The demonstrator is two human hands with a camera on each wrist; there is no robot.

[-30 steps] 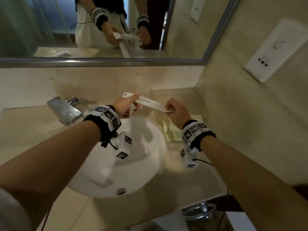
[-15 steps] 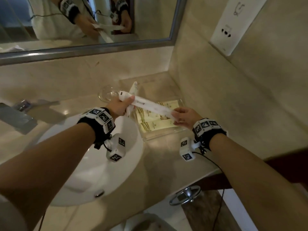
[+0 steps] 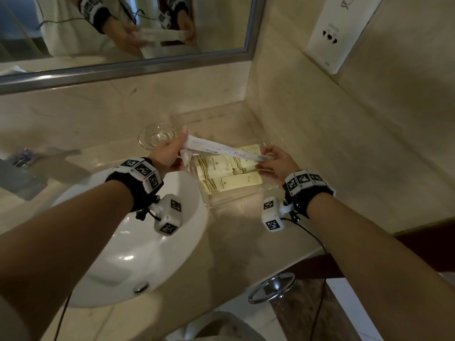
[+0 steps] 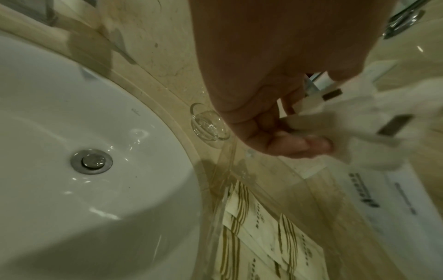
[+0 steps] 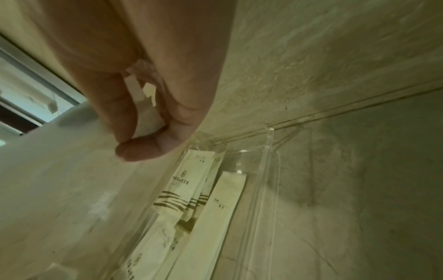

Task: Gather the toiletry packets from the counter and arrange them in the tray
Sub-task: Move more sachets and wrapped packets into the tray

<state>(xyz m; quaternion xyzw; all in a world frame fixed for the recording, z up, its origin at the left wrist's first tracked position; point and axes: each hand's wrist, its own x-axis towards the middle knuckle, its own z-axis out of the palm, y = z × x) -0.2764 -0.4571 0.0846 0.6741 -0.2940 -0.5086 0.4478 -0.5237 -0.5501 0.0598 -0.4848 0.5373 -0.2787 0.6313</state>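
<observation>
Tray point(image 3: 236, 201) at desk point(image 3: 246, 232) corner, right of sink point(image 3: 147, 254) — several yellow packets point(image 3: 229, 182) already flat inside. White packet point(image 3: 221, 150) above tray: left hand point(image 3: 167, 156) pinches one end, right hand point(image 3: 275, 161) the other (second white one hangs from left). These left to lay; no more on desk visible.

The print on the long white packet point(image 3: 222, 149) is too small to read, the left hand point(image 4: 275, 106) blurs its near end, and the faucet point(image 3: 17, 168) is smeared and cut off at the edge.
</observation>
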